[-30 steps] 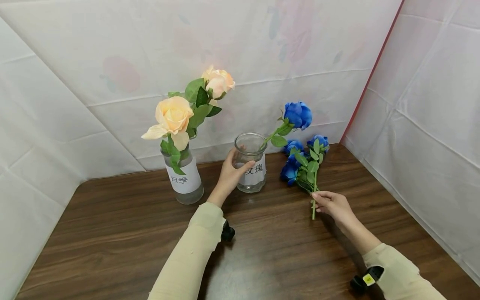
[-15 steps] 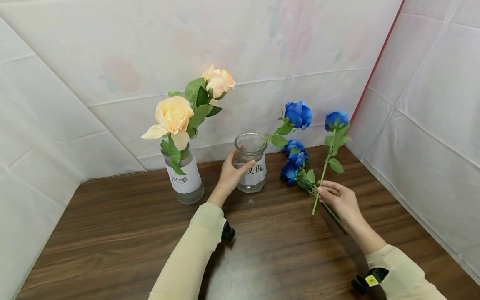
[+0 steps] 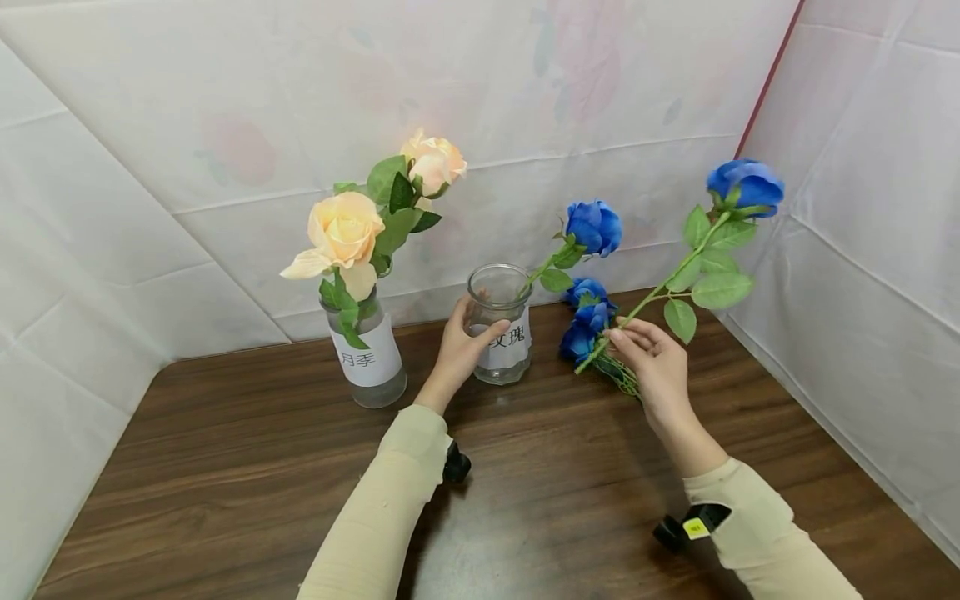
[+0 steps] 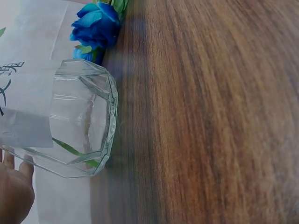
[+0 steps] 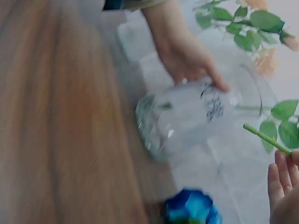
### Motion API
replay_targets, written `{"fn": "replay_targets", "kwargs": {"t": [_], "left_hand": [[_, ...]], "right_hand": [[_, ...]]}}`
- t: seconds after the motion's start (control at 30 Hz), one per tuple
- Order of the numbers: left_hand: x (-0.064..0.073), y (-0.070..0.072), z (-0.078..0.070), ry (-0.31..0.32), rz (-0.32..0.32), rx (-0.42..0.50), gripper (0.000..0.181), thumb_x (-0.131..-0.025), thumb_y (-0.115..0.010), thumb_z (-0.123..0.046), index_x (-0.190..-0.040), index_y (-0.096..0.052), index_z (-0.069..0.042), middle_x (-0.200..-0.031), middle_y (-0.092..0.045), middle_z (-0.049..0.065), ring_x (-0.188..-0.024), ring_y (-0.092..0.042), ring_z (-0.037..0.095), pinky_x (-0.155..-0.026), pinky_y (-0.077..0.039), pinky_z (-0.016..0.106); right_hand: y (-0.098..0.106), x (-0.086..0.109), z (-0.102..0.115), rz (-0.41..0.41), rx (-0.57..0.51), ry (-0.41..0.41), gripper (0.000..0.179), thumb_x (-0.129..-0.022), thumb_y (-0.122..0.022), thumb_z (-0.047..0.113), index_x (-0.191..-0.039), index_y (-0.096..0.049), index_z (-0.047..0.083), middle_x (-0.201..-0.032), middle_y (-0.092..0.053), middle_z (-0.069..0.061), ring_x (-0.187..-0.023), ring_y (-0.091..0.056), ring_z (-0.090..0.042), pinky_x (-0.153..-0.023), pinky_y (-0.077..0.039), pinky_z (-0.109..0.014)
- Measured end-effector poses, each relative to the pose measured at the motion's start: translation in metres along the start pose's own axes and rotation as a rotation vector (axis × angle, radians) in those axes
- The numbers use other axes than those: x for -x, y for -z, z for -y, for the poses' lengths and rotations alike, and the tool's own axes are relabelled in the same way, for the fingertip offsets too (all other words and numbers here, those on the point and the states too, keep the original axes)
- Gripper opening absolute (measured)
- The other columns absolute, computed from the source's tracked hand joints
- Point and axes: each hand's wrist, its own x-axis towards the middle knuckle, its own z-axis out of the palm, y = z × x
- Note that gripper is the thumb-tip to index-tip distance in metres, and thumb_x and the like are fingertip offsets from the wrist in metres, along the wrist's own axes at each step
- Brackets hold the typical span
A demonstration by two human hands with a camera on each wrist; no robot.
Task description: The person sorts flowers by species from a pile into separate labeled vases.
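Observation:
My left hand [image 3: 463, 352] holds a clear glass jar [image 3: 501, 377] from its left side, thumb across the white label and fingers behind. One blue rose [image 3: 594, 227] leans out of the jar to the right, its green stem visible through the glass in the left wrist view. My right hand [image 3: 658, 367] pinches the lower stem of another blue rose [image 3: 746, 188], whose head tilts up and to the right. The cut stem end [image 5: 261, 134] points toward the jar in the right wrist view. Under that hand, several blue roses [image 3: 581, 340] lie on the table, their stems partly hidden.
Left of the jar stands a taller labelled glass vase [image 3: 381, 392] with peach roses [image 3: 347, 229] in it. The dark wooden table [image 3: 225, 467] meets pale fabric walls [image 3: 225, 275] at the back and sides.
My right hand has lifted one blue rose off the pile and moved forward, its stem now slanting with the lower end toward the jar. My left hand has stayed on the jar.

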Motion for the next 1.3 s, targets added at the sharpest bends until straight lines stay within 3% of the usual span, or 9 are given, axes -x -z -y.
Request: {"fn": "replay_targets", "kwargs": {"t": [0.3, 0.53, 0.57, 0.73, 0.93, 1.13, 1.3], "left_hand": [[-0.001, 0.0, 0.002, -0.011, 0.001, 0.01, 0.067, -0.09, -0.076, -0.028, -0.148, -0.043, -0.016, -0.145, -0.049, -0.002, -0.133, -0.042, 0.016, -0.108, -0.036, 0.045], [0.015, 0.004, -0.037, 0.025, 0.048, 0.004, 0.064, -0.093, -0.072, -0.018, -0.148, -0.041, -0.01, -0.148, -0.046, 0.01, -0.136, -0.041, 0.025, -0.109, -0.035, 0.047], [0.015, 0.004, -0.037, 0.022, 0.046, 0.001, 0.064, -0.093, -0.072, -0.018, -0.148, -0.041, -0.01, -0.148, -0.046, 0.01, -0.136, -0.041, 0.025, -0.109, -0.035, 0.047], [0.016, 0.004, -0.038, 0.037, 0.044, -0.003, 0.066, -0.093, -0.072, -0.02, -0.149, -0.04, -0.008, -0.148, -0.045, 0.011, -0.136, -0.04, 0.026, -0.109, -0.035, 0.049], [0.016, 0.004, -0.038, 0.04, 0.041, -0.001, 0.068, -0.092, -0.073, -0.02, -0.149, -0.039, -0.006, -0.149, -0.045, 0.012, -0.136, -0.04, 0.027, -0.109, -0.035, 0.049], [0.015, 0.005, -0.038, 0.028, 0.038, -0.012, 0.067, -0.092, -0.073, -0.021, -0.149, -0.04, -0.007, -0.149, -0.045, 0.01, -0.136, -0.04, 0.026, -0.109, -0.036, 0.048], [0.015, 0.006, -0.038, 0.033, 0.047, -0.008, 0.067, -0.093, -0.072, -0.022, -0.15, -0.039, -0.009, -0.149, -0.045, 0.009, -0.136, -0.04, 0.025, -0.108, -0.037, 0.047]], "right_hand": [[-0.056, -0.013, 0.009, -0.066, -0.119, 0.187, 0.019, -0.092, -0.07, 0.005, -0.106, -0.064, -0.007, -0.091, -0.073, -0.002, -0.083, -0.071, -0.015, -0.075, -0.057, -0.03], [-0.089, -0.028, 0.015, -0.027, -0.13, 0.31, 0.009, -0.093, -0.067, 0.0, -0.101, -0.064, 0.004, -0.092, -0.07, -0.002, -0.081, -0.068, -0.014, -0.079, -0.056, -0.032], [-0.092, -0.03, 0.015, -0.022, -0.126, 0.315, 0.011, -0.094, -0.066, 0.0, -0.1, -0.064, 0.009, -0.093, -0.07, -0.001, -0.082, -0.067, -0.013, -0.079, -0.056, -0.031], [-0.103, -0.04, 0.006, 0.019, -0.109, 0.31, 0.007, -0.097, -0.064, 0.006, -0.103, -0.061, 0.008, -0.094, -0.069, 0.002, -0.085, -0.066, -0.014, -0.082, -0.054, -0.03], [-0.11, -0.046, -0.005, -0.021, -0.002, 0.36, 0.018, -0.098, -0.064, 0.009, -0.105, -0.062, -0.007, -0.093, -0.071, -0.006, -0.081, -0.068, -0.021, -0.082, -0.055, -0.036], [-0.117, -0.05, -0.01, -0.021, 0.105, 0.387, 0.025, -0.097, -0.065, 0.013, -0.108, -0.064, -0.009, -0.103, -0.068, -0.026, -0.081, -0.067, -0.009, -0.083, -0.055, -0.033], [-0.119, -0.052, -0.008, -0.018, 0.234, 0.397, 0.024, -0.094, -0.07, 0.012, -0.111, -0.068, -0.006, -0.1, -0.07, -0.021, -0.084, -0.066, -0.011, -0.081, -0.053, -0.028]]}}
